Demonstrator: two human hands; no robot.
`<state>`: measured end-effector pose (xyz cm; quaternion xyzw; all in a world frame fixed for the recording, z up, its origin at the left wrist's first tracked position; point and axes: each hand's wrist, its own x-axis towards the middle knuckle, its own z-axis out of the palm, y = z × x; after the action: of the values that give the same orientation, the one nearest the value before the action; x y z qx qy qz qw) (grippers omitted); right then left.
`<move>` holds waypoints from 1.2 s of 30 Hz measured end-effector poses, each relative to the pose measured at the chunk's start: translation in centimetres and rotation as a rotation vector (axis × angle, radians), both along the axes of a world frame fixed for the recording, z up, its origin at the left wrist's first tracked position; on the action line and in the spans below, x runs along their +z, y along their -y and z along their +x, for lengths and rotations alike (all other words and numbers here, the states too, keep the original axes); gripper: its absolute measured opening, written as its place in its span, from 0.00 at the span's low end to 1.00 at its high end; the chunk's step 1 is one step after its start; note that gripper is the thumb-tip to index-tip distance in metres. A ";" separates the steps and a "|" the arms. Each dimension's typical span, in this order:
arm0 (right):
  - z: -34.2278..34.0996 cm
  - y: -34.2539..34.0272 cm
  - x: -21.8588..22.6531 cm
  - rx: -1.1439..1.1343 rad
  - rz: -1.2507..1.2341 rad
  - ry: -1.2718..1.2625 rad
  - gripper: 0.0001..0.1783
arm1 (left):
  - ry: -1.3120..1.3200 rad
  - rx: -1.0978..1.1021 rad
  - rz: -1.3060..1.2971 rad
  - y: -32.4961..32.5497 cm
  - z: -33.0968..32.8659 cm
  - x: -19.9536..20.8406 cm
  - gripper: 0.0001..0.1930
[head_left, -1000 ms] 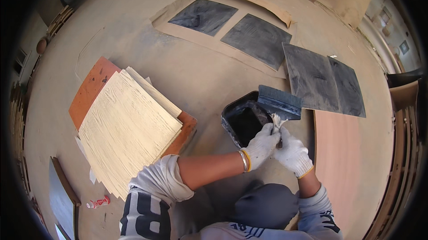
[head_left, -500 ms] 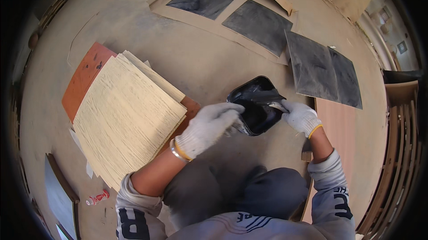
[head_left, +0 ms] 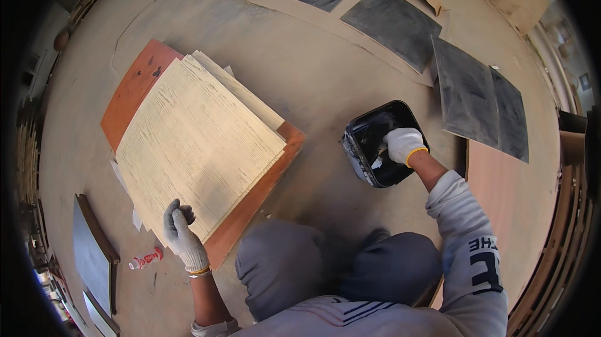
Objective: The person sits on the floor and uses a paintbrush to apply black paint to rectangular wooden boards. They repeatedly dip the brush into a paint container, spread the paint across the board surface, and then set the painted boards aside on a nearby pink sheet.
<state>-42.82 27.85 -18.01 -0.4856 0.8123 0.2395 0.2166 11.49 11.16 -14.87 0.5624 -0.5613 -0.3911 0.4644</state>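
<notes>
My right hand (head_left: 404,144), in a white knit glove with a yellow cuff, reaches into a black square bucket (head_left: 351,143) on the floor. Its fingers are closed, apparently around the flat dark scraper seen there earlier; the bucket and hand mostly hide that tool. Pale smears mark the bucket's side. On my left lies a stack of cream wood-grain sheets (head_left: 200,130) over a reddish-brown board (head_left: 139,96). My gloved left hand (head_left: 180,230) is over the near edge of the stack, fingers loosely bent and apart, holding nothing visible. Whether it touches the sheets I cannot tell.
Dark-smeared panels (head_left: 391,27) lie on brown paper at the far side, with more dark panels (head_left: 479,99) at right. A pinkish board (head_left: 501,180) runs along my right. A red-labelled bottle (head_left: 146,259) and a grey panel (head_left: 94,246) lie at near left.
My left hand has let go of the bucket's side and moved left to the sheet stack. My right hand has gone down into the bucket with the scraper. The view has shifted slightly.
</notes>
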 end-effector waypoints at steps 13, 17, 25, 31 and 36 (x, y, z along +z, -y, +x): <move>-0.5 -3.1 6.4 -0.020 -0.203 0.048 0.14 | 0.687 -0.035 -0.213 1.8 -4.5 -0.9 0.16; -0.8 -3.3 4.4 0.125 -0.151 0.006 0.12 | 0.934 0.011 -0.372 0.4 -5.3 -1.0 0.18; -4.1 -2.5 4.3 0.410 -0.087 0.048 0.13 | 0.965 0.358 -0.228 -8.5 -0.4 0.2 0.20; -4.9 -2.4 4.3 0.401 -0.053 0.129 0.17 | 0.859 0.438 -0.078 -11.9 1.6 4.1 0.18; -7.0 -4.3 3.8 0.212 -0.197 0.341 0.25 | 0.959 0.433 -0.077 -11.0 3.0 4.1 0.18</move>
<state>-49.84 32.17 -14.18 -0.6205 0.7280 0.0950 0.2758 14.51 22.16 -10.79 0.7638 -0.5957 0.0358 0.2459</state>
